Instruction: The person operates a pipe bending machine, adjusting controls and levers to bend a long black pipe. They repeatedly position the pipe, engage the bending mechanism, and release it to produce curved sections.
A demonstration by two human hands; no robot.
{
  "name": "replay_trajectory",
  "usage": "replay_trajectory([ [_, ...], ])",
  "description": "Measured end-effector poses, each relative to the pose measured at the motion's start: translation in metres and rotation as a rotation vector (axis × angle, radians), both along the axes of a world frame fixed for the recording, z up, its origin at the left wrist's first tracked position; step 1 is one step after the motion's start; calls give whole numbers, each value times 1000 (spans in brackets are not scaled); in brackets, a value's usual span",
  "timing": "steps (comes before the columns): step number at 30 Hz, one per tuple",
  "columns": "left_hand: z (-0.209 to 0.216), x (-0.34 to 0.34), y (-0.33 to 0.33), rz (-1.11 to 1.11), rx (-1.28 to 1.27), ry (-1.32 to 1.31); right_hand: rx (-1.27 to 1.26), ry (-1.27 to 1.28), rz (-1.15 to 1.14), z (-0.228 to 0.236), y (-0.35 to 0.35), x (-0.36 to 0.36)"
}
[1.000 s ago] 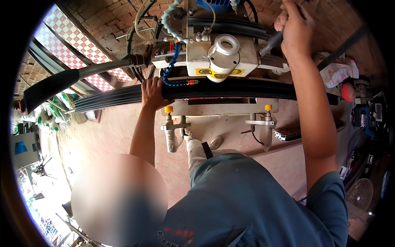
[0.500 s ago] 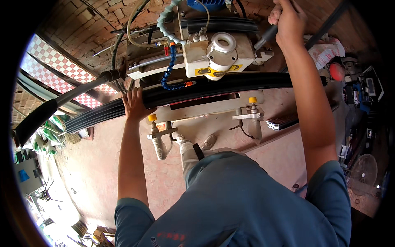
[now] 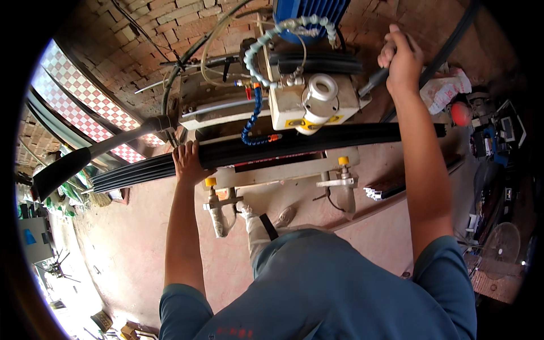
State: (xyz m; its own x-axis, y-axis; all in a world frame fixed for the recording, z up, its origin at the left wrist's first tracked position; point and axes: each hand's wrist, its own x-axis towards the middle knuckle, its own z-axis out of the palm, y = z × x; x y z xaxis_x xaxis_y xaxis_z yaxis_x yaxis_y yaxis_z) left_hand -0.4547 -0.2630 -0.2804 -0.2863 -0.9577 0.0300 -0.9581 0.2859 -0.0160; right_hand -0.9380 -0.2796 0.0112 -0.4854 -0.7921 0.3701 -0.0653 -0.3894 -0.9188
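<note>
My left hand (image 3: 191, 164) lies over a bundle of long black ribbed profiles (image 3: 238, 150), fingers over the far edge and thumb along the near side. The bundle runs crosswise beneath a white machine head (image 3: 289, 107) with a round white knob (image 3: 323, 88). At the upper right, my right hand (image 3: 403, 63) is closed around the dark grip of a lever (image 3: 371, 82) that joins the right side of the machine head. A blue jointed coolant hose (image 3: 252, 119) ends in an orange nozzle just above the profiles.
Two yellow-capped clamp cylinders (image 3: 343, 178) stand on the machine's near side. Behind the head is a blue finned motor (image 3: 311, 20) with a pale jointed hose. A black-sleeved bar (image 3: 62, 173) juts out at left. More profiles (image 3: 385, 190) lie on the floor at right, near a fan (image 3: 501, 249).
The whole view has shifted, so the machine sits lower in it. The machine head and nozzle have moved right relative to the clamps. My right hand has come nearer with the lever.
</note>
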Motion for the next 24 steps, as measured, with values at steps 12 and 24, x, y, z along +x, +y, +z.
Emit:
replay_trajectory([
  [12,2,-3,-5,51,64,13,-9,-12,7,3,1,-10],
  [24,-1,-6,-1,-10,1,-39,-20,34,-31,-5,-4,-26],
])
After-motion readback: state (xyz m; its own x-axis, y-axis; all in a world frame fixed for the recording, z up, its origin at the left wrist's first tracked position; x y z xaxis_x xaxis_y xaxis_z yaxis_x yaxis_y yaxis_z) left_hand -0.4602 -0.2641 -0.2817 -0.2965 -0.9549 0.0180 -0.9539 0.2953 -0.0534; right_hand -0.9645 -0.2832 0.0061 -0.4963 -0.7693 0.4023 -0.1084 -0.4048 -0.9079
